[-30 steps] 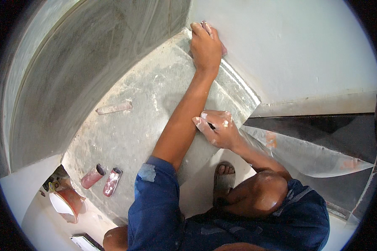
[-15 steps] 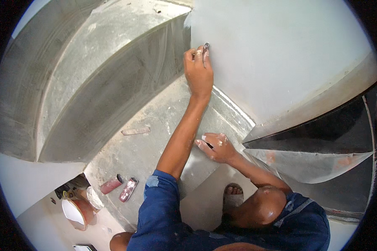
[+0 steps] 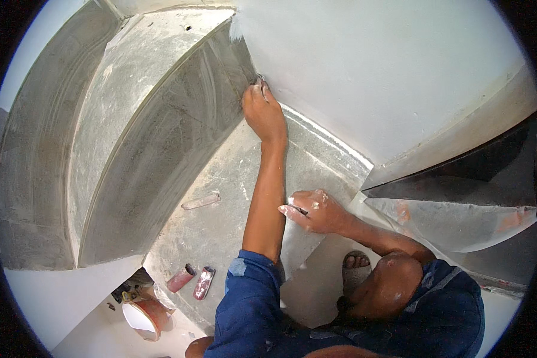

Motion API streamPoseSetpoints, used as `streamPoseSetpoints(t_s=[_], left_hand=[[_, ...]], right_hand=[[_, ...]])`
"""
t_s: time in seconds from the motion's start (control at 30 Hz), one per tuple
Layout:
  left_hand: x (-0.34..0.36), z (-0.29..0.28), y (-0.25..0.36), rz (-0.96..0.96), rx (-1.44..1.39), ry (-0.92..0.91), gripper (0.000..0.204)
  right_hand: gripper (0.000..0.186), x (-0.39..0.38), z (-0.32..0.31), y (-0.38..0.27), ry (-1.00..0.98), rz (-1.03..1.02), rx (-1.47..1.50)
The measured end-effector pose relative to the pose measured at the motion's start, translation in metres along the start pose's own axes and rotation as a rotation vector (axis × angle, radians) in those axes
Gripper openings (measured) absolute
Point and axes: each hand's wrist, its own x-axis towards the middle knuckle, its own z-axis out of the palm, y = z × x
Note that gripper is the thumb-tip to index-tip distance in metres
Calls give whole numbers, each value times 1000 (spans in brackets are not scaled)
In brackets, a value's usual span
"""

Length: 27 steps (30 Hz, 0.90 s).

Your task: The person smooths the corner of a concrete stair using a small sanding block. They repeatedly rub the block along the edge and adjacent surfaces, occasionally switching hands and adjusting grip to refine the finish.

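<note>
My left hand [image 3: 264, 113] reaches up to the corner where a curved grey step riser [image 3: 161, 131] meets a smooth pale wall [image 3: 370, 71]. Its fingers pinch a small rolled grey piece [image 3: 260, 78], mostly hidden by them, against that corner. Lower down, my right hand [image 3: 319, 212] is closed beside my left forearm, over the grey step surface [image 3: 244, 179]. Something dark shows between its thumb and fingers, too covered to name. White dust marks both hands.
Two dusty dark-red rolls [image 3: 181, 278] and a flat pale strip [image 3: 200, 201] lie on the grey surface. An orange-brown bucket [image 3: 146, 319] stands on the lower floor at left. A translucent sheet [image 3: 453, 224] hangs over a black panel [image 3: 477, 173] at right. My sandalled foot [image 3: 356, 271] is below my right hand.
My left hand has come down off the wall face into the corner by the riser. My right hand stays closed in nearly the same place. The whole view has turned slightly.
</note>
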Motion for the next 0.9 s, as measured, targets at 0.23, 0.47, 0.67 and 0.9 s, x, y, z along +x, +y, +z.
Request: streamPoseSetpoints(t_s=[0.23,0.47,0.67,0.9], left_hand=[[2,-3,-7,109,13,58,16],[38,0,17,195,-170,327,20],[4,-6,-19,230,65,-4,19],[33,-6,8,277,-97,226,17]], right_hand=[[29,1,-2,-2,-5,41,48],[28,5,-3,-5,-19,77,107],[29,2,0,-1,-14,62,51],[27,0,1,1,-19,62,24]])
